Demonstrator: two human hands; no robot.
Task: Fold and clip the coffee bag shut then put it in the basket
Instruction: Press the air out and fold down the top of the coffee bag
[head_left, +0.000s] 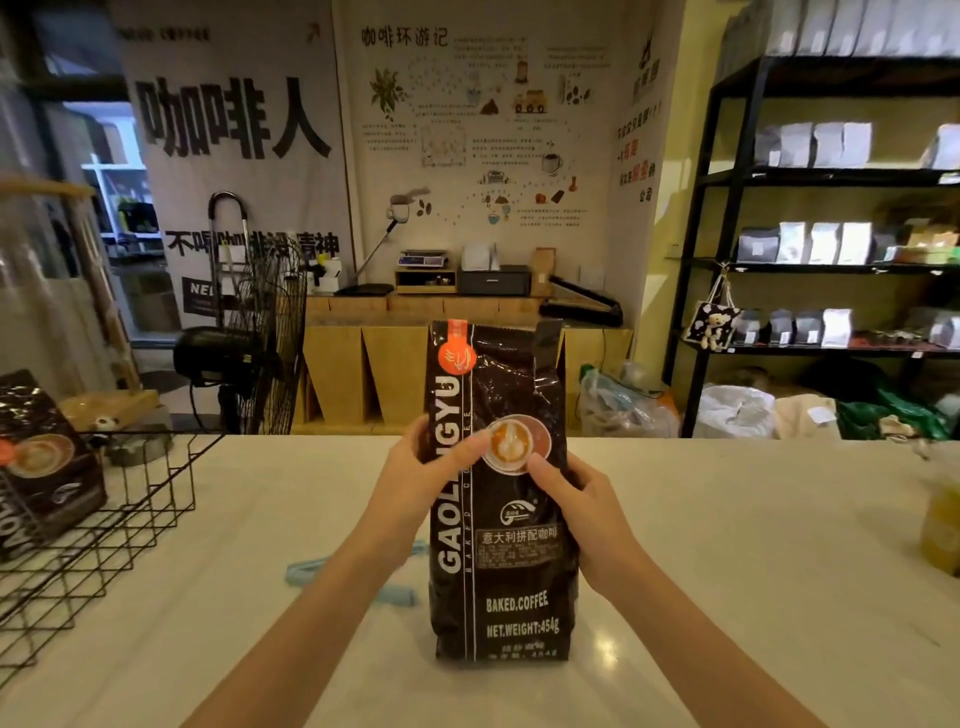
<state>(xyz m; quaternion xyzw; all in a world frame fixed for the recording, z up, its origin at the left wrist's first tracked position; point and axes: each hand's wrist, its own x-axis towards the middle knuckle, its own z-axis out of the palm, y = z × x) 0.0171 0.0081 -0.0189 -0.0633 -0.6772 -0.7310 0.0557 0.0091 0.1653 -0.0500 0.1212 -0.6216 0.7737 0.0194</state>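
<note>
A person's left hand (415, 478) and right hand (582, 514) are gripping the upright, still-unfolded coffee bag (501, 519) on the counter (753, 545), blue clip (353, 571) and wire basket (130, 509) waiting unused.

Single head-worn wide-angle view, no second view to overlap with. Camera sits above the near edge of the table (727, 519), facing forward and tilted down. The coffee bag (501, 493) stands upright at frame centre, close to the lens; both forearms enter from the bottom edge toward it. Left of the bag, wire basket (104, 519) at the frame's left edge. Beyond the bag, wall posters (467, 130); beyond it to the right, black shelving (727, 234). Edges blurred and bowed.
</note>
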